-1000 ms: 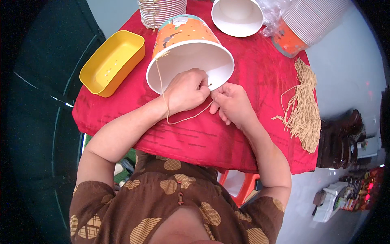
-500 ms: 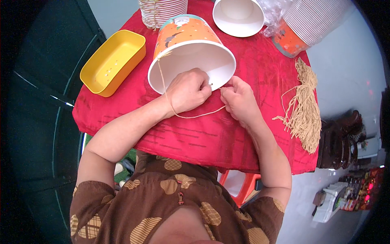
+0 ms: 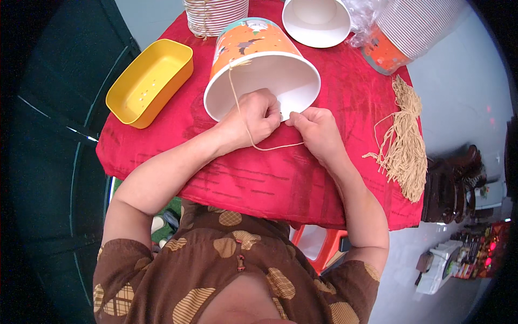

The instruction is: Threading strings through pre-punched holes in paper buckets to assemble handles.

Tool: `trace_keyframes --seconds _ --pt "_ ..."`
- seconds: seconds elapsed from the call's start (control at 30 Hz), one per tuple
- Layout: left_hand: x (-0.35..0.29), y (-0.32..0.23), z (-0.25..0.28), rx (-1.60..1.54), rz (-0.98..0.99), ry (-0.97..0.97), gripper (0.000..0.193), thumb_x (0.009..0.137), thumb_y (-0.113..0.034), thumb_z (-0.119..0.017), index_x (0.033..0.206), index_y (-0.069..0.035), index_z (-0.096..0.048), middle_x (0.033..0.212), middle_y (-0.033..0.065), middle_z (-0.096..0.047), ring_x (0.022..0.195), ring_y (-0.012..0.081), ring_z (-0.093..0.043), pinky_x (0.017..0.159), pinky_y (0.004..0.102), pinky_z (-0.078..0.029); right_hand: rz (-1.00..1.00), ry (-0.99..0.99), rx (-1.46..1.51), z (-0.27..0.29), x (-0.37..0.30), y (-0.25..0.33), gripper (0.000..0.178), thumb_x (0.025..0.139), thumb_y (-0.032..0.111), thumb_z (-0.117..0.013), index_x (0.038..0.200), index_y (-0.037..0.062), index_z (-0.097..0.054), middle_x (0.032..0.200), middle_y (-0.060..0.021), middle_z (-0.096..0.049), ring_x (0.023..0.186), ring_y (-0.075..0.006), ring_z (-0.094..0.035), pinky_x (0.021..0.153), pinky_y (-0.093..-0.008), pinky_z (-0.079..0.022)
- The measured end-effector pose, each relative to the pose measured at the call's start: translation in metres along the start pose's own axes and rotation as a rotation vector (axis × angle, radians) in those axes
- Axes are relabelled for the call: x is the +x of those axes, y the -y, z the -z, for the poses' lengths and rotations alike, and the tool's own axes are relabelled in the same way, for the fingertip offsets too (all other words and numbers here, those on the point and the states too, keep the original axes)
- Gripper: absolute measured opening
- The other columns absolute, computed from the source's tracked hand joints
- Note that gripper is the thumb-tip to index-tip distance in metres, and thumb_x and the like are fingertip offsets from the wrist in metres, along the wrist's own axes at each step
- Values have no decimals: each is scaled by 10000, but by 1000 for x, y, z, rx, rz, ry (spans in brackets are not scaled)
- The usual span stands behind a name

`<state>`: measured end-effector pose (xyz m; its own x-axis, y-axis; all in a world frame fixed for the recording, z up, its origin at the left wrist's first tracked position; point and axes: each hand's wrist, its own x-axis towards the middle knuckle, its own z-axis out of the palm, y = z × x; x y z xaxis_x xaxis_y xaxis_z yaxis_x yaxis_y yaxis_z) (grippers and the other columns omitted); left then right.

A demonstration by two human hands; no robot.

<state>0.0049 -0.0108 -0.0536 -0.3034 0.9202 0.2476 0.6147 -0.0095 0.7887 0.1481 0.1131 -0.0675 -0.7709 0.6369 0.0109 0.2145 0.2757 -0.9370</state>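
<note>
A large orange paper bucket point(image 3: 259, 44) with a white inside lies tipped on its side, its mouth facing me. My left hand point(image 3: 260, 114) reaches into the mouth, fingers curled closed at the near rim. Just right of it, my right hand point(image 3: 317, 129) pinches the end of a tan cord point(image 3: 276, 148) at the rim. From a knot at the rim's upper left the cord hangs across my left wrist and loops to my right hand. What lies between the left fingertips is mostly hidden.
A yellow rectangular tub point(image 3: 154, 81) with small white bits stands at left. Stacked white-rimmed buckets point(image 3: 216, 16), a white bucket point(image 3: 317, 24) and another bucket stack point(image 3: 418, 29) stand behind. A bundle of tan cords point(image 3: 406, 143) lies on the red cloth point(image 3: 243, 183) at right.
The bucket has shifted slightly right and turned a little. My right hand has come closer to my left at the rim, and the cord's loop has moved right.
</note>
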Motion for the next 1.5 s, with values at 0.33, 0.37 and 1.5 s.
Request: trace_keyframes --seconds 0.33,0.37,1.5 --pt "8 5 -10 -430 180 -7 194 778 -64 -629 615 13 -556 599 45 -561 556 113 -514 512 288 -415 -189 50 -38 3 -4 17 223 832 121 -594 753 -62 -694 648 -91 -649 627 -147 -587 605 -322 -467" --pt "9 2 -8 -430 180 -5 194 778 -64 -629 615 13 -556 599 45 -561 556 113 -514 512 288 -415 -208 56 -34 3 -4 17 223 832 121 -595 750 -61 -693 654 -96 -651 634 -151 -591 613 -324 -469" --pt "3 4 -6 -209 83 94 90 819 -54 -672 790 20 -629 716 90 -632 687 165 -603 617 322 -487 525 111 -116 0 -25 39 159 931 50 -557 850 -37 -662 660 -37 -611 618 -81 -578 557 -235 -446"
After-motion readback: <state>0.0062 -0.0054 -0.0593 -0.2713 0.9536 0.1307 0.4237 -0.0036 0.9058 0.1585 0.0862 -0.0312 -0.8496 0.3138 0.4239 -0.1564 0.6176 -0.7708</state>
